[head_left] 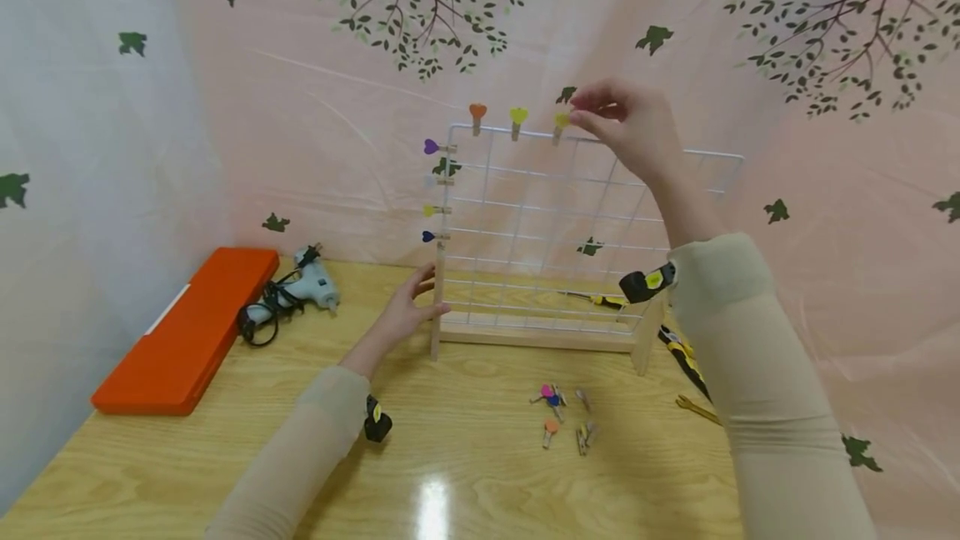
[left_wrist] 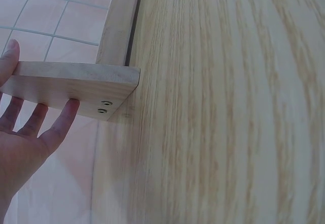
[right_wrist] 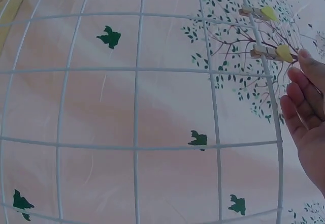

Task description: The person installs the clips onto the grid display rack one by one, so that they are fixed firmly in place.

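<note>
A white wire grid (head_left: 540,219) stands upright in a wooden stand (head_left: 536,335). My left hand (head_left: 403,307) holds the stand's left side board (left_wrist: 71,76), thumb on one side and fingers on its outer face. By the grid's top wire, my right hand (head_left: 630,123) is beside a yellow heart clothespin (right_wrist: 274,53) clamped there. Its thumb tip sits just off the heart, and the fingers are loosely bent with nothing between them. Another yellow heart clothespin (head_left: 517,119) and an orange one (head_left: 477,117) share that wire. Purple (head_left: 432,147), pale, yellow and dark blue ones line the left edge.
Several loose heart clothespins (head_left: 551,432) lie on the table (head_left: 480,473) before the stand. An orange case (head_left: 187,332) and a corded glue gun (head_left: 303,290) are at left. A screwdriver (head_left: 607,302), pliers (head_left: 682,357) and a brass-coloured tool (head_left: 697,409) lie to the right.
</note>
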Tool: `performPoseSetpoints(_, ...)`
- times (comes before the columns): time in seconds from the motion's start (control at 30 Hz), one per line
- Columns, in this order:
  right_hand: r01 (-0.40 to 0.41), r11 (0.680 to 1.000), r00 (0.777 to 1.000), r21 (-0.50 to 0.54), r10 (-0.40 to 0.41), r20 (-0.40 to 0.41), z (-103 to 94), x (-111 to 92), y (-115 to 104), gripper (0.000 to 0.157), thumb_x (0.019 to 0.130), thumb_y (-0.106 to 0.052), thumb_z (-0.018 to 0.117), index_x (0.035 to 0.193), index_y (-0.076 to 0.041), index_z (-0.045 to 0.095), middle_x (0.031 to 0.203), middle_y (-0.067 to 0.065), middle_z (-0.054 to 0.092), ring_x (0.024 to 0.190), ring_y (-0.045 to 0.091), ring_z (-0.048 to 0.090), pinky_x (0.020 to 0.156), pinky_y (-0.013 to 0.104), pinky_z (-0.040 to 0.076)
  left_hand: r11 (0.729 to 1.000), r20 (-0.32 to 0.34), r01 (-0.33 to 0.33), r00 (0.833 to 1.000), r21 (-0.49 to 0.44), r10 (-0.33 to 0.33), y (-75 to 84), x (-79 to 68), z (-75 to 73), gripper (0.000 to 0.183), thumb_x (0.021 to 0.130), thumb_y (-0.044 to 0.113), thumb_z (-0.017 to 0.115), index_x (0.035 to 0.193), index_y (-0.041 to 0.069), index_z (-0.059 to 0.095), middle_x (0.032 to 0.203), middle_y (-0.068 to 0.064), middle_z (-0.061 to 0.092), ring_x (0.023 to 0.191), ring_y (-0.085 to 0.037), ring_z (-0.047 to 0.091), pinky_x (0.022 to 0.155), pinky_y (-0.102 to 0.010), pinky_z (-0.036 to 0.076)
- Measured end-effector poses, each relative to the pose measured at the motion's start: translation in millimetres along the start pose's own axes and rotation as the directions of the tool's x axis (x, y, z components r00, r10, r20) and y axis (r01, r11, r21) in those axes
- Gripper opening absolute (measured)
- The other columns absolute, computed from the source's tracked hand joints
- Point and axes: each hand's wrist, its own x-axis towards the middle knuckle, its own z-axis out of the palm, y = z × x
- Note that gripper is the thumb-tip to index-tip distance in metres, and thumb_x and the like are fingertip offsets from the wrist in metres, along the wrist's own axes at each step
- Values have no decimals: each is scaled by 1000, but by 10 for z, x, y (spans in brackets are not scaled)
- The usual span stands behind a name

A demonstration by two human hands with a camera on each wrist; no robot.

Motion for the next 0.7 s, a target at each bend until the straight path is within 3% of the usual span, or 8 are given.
performPoseSetpoints(0.1, 43, 999, 999, 18, -43, -34, -42, -133, 20, 28, 80, -28, 65, 102, -11, 63, 97, 0, 62, 88, 7, 55, 84, 20, 44, 1000, -1, -11, 1000, -2, 11, -11, 7, 2, 81, 76, 25, 70, 142, 23, 22, 142, -7, 28, 127, -29, 33, 92, -45, 42)
performPoseSetpoints(0.2, 124, 992, 992, 10, -124, -18, -22, -349, 53, 23, 80, -17, 66, 100, -6, 63, 96, 3, 63, 85, 7, 53, 82, 20, 43, 1000, -2, -23, 1000, 0, 23, -31, 13, 11, 82, 76, 27, 70, 142, 21, 22, 142, -8, 29, 127, -30, 33, 92, -45, 41)
performPoseSetpoints(0.33, 188, 982, 976, 11, -188, 108, 158, -732, 201, 20, 80, -16, 67, 99, -9, 63, 94, 1, 64, 83, 6, 51, 75, 21, 42, 1000, 2, -13, 1000, -1, 13, -21, -14, 16, 81, 76, 26, 70, 142, 21, 23, 142, -7, 29, 127, -29, 34, 92, -45, 41)
performPoseSetpoints(0.53, 127, 986, 917, 103, -157, 368, 643, -1400, 546, 24, 79, -26, 67, 101, -18, 64, 94, -6, 63, 82, 9, 53, 72, 31, 46, 1000, 12, 2, 1000, -30, -1, 163, -109, 8, 77, 79, 13, 67, 142, 16, 23, 142, -12, 28, 127, -33, 31, 94, -48, 39)
performPoseSetpoints(0.7, 15, 993, 858, 119, -74, 509, 1061, -1932, 825, 22, 78, -26, 68, 99, -26, 64, 92, -3, 63, 78, 9, 52, 69, 31, 46, 1000, 15, -1, 1000, -18, 1, 267, -139, 1, 76, 80, 14, 67, 142, 17, 23, 142, -13, 27, 128, -33, 31, 95, -49, 38)
